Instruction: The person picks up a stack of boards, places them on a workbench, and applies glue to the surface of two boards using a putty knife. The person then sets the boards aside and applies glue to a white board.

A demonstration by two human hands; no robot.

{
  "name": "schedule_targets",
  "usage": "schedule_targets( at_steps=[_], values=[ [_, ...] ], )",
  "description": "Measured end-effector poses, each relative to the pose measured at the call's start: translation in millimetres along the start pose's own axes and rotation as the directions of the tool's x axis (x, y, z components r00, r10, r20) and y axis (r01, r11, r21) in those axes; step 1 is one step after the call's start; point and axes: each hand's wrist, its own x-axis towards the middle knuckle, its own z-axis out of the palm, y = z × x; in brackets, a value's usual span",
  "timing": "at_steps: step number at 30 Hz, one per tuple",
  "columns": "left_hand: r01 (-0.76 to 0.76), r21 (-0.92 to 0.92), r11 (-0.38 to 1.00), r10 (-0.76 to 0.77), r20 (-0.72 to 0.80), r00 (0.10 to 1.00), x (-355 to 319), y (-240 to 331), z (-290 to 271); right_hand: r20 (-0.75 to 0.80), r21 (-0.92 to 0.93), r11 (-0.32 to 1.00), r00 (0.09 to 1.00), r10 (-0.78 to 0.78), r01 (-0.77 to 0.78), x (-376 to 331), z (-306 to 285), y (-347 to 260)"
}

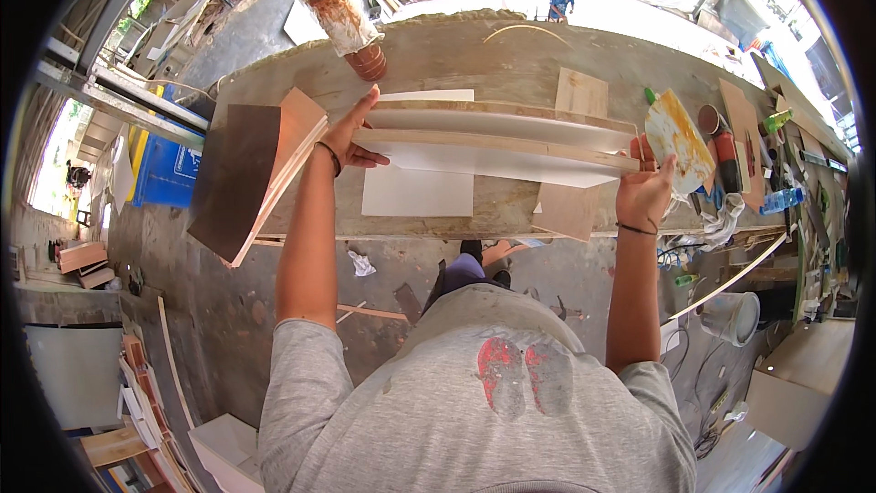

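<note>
L hand (356,134) and R hand (648,181) both grasp two long white boards (511,162) w/ pale wood edges, one hand per end. Boards run roughly L-R, side by side, narrow edges up, held above the surface (511,210) in front of the person. L hand's thumb points away from the body & its fingers wrap the near board's end; R hand's fingers go behind the R ends, thumb up. A dark band sits on each wrist.

Under the boards, a white panel (417,192) lies on the surface; to its R, a thin light-brown panel (568,212), partly hidden by the boards. Just L of L hand: a stack of brown panels (239,173), top one dark, reaching past the surface's near edge. Beyond L hand, a rust-stained cylinder thing (345,23), exact kind unclear.

Near R hand: a pale sheet w/ yellow-brown stains (683,146), close to the fingers, can't tell if touching. Further R: a black & orange tool (726,162), a clear bottle w/ blue cap (780,201), a green bottle (776,121).

Far L, a blue bin (171,169). On the floor, a crumpled white scrap (362,263) below the surface's near edge & a grey bucket (732,318) at R. In bkgd, another person in blue (561,5), well apart.
</note>
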Motion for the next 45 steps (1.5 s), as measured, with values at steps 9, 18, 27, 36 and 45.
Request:
schedule_targets(
  at_steps=[9, 18, 27, 36, 45],
  values=[
    [-0.042, -0.027, 0.999, 0.042, 0.023, 0.999, -11, -16, 1, -0.079, -0.015, 1.0, 0.997, 0.018, -0.02, -7, -6, 0],
    [-0.041, -0.01, 0.999, 0.042, 0.044, 0.998, -12, -22, -1, -0.136, -0.019, 0.999, 0.99, -0.041, 0.039, -12, -4, 4],
    [-0.069, 0.098, 0.993, 0.072, -0.031, 0.997, -19, -25, 3, -0.254, -0.074, 0.993, 0.961, -0.109, 0.093, -20, -4, 6],
    [-0.032, 0.084, 0.996, 0.032, -0.006, 0.999, 6, 1, 1, -0.284, -0.061, 0.995, 0.954, -0.098, 0.084, -26, 0, 5],
    [0.045, 0.068, 0.997, -0.044, -0.015, 0.999, 42, 15, -9, -0.282, -0.083, 0.995, 0.956, -0.082, 0.061, -33, -5, 6]
  ],
)
